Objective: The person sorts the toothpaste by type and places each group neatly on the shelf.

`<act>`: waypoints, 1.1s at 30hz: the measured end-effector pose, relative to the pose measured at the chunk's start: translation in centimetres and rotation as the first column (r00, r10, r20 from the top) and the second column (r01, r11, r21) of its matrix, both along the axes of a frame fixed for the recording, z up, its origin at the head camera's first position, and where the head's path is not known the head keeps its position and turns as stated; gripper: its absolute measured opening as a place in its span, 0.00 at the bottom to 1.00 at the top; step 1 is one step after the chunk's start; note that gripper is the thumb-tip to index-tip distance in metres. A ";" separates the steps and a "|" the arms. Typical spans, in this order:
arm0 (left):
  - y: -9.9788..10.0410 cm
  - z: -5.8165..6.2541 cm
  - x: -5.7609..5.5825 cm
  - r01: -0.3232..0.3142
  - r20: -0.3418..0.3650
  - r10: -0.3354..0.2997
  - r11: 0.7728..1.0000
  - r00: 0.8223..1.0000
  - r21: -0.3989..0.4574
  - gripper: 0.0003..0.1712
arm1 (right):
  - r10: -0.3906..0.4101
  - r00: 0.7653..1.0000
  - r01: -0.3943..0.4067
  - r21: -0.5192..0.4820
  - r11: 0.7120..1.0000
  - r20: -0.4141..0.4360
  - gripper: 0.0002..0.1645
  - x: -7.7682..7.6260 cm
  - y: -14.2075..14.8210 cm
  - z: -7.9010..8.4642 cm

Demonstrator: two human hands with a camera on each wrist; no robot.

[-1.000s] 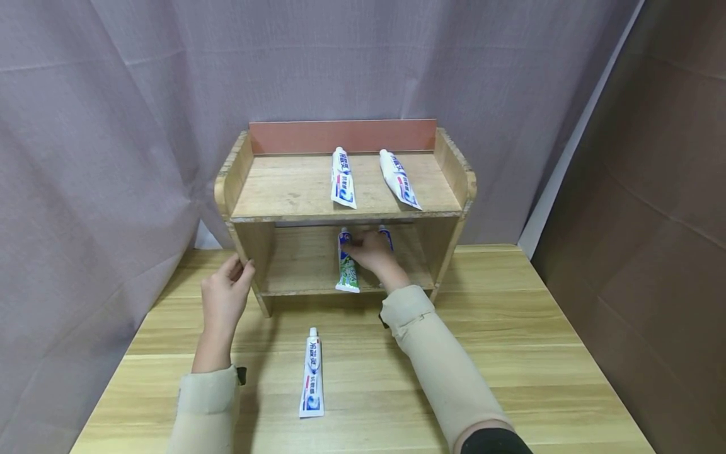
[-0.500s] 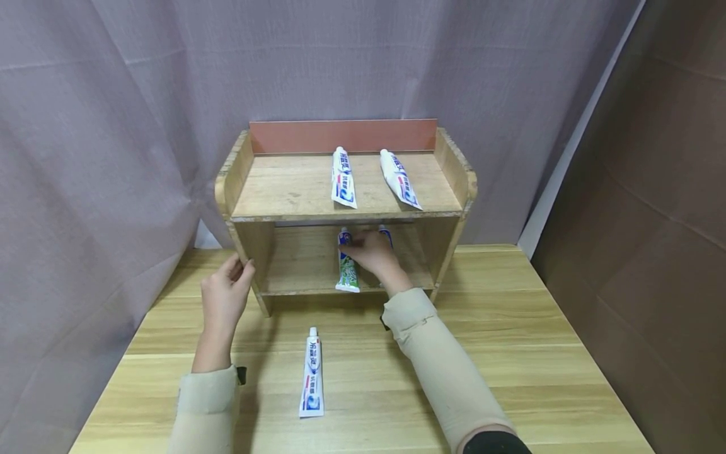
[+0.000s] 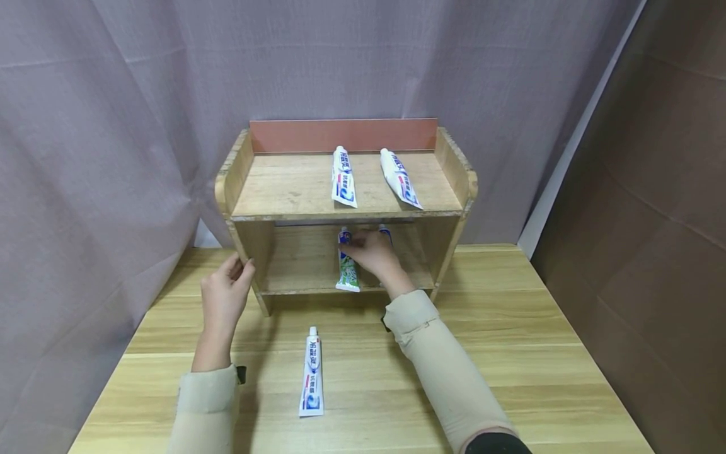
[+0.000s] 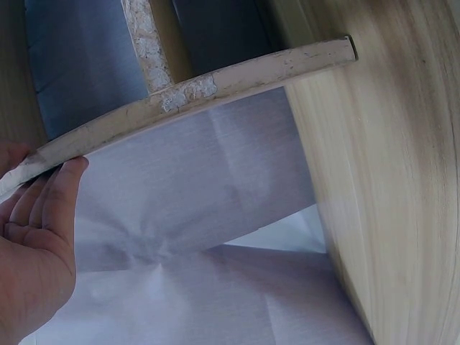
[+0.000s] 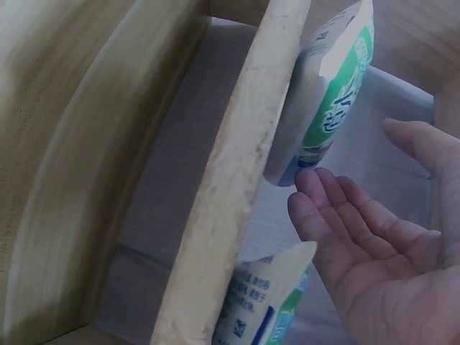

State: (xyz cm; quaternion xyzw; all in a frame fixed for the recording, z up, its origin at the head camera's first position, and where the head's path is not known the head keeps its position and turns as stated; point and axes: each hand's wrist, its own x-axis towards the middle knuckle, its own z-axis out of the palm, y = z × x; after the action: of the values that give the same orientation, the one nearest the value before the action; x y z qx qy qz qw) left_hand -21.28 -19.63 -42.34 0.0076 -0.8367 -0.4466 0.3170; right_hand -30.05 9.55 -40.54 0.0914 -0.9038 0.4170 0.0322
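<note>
My left hand (image 3: 225, 293) grips the front edge of the left side panel of a small two-tier wooden shelf (image 3: 295, 192). Fingers and thumb lie on opposite faces of that panel in the left wrist view. Inside the lower tier, my right hand (image 3: 371, 252) reaches among two toothpaste tubes. Its fingers look extended, with the thumb apart, in the right wrist view. Their tips meet or nearly meet the end of a green-and-white toothpaste tube (image 5: 338, 100). In the head view a blue-green tube (image 3: 347, 268) lies left of this hand; the other (image 3: 386, 232) is mostly hidden behind it.
Two white toothpaste tubes (image 3: 343, 180) (image 3: 399, 180) lie on the upper tier. Another white toothpaste tube (image 3: 312, 375) lies on the wooden table (image 3: 482, 366) before the shelf. A grey curtain (image 3: 170, 94) hangs behind, a brown one (image 3: 641, 189) at the right.
My right forearm has shifted very slightly to the right. The left hand, the shelf and the tubes stay as they were.
</note>
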 end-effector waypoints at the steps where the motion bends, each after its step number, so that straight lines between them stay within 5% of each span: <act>1: 0.0 0.0 0.0 -0.001 -0.001 0.001 1.000 1.000 -0.003 0.14 | 0.000 1.000 0.000 0.003 1.000 -0.006 0.21 0.0 0.0 0.0; 33: 0.0 0.0 0.0 -0.009 -0.004 0.009 1.000 1.000 -0.005 0.14 | 0.023 0.992 -0.031 -0.059 0.998 -0.127 0.25 4.4 1.0 0.8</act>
State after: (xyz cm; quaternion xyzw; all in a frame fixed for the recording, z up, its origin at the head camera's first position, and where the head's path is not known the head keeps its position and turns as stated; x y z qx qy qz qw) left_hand -21.29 -19.60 -42.36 0.0097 -0.8371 -0.4432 0.3205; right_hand -25.61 10.54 -39.77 0.1286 -0.8856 0.4379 0.0863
